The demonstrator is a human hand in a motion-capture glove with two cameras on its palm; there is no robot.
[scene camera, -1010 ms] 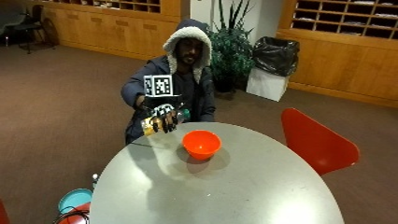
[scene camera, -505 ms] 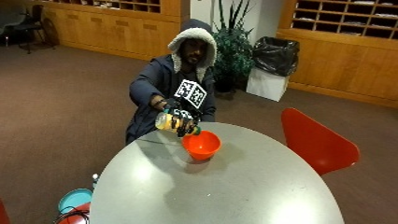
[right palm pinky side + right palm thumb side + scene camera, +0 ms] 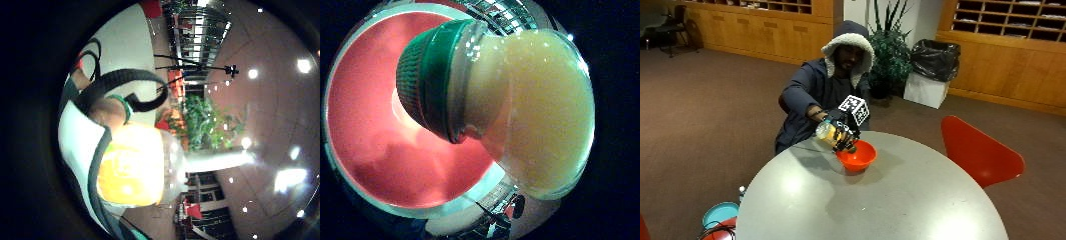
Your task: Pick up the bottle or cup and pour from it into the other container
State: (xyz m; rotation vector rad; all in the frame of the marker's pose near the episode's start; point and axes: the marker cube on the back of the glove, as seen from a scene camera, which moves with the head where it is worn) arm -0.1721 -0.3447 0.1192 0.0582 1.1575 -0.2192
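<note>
A clear bottle (image 3: 831,135) of yellow juice with a green cap is gripped by my gloved right hand (image 3: 840,125) and tilted cap-down over the orange bowl (image 3: 858,156) on the round grey table (image 3: 873,200). In the thumb side palm view the bottle (image 3: 520,105) fills the picture, its green cap (image 3: 427,75) pointing into the bowl's orange inside (image 3: 365,115). No liquid is seen leaving it. The little finger side palm view shows the bottle (image 3: 135,165) against my palm straps.
A red chair (image 3: 976,150) stands at the table's right side. A teal dish (image 3: 720,215) and red object sit low beside the table's left edge. A potted plant (image 3: 889,50) and a black-bagged bin (image 3: 933,70) stand behind the person.
My hand has carried the bottle from left of the bowl to above its rim and tipped it further, cap now pointing down into the bowl.
</note>
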